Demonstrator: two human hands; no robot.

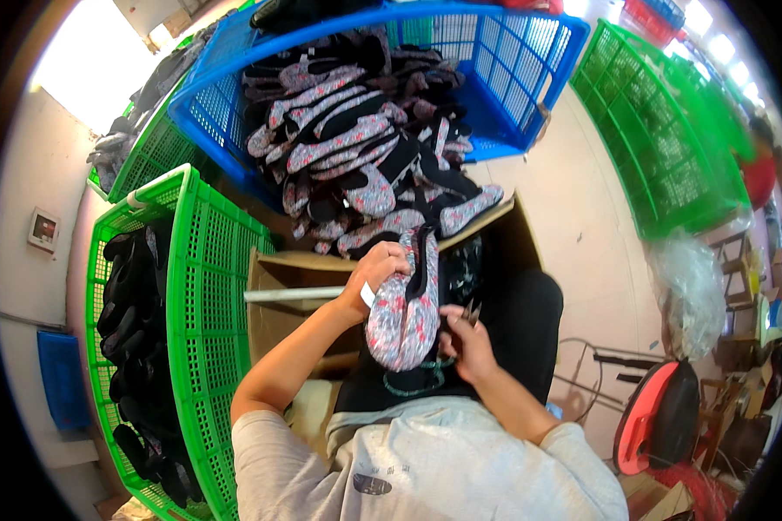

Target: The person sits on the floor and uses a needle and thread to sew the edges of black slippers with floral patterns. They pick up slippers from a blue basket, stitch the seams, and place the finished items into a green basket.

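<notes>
A floral slipper in grey, white and red, with a black lining, is held up over my lap. My left hand is closed round its upper left side, and a white tag shows by the wrist. Just right of the slipper's lower part, my right hand is closed on small thread snips, whose metal tips point up. Whether its fingertips touch the slipper I cannot tell. A green loop of cord or beads hangs below the slipper, above my lap.
A cardboard box stands before my knees. Beyond it, many similar slippers spill from a blue crate. A green crate of black slippers flanks my left; another green crate stands far right. A red-and-black padded object is at right.
</notes>
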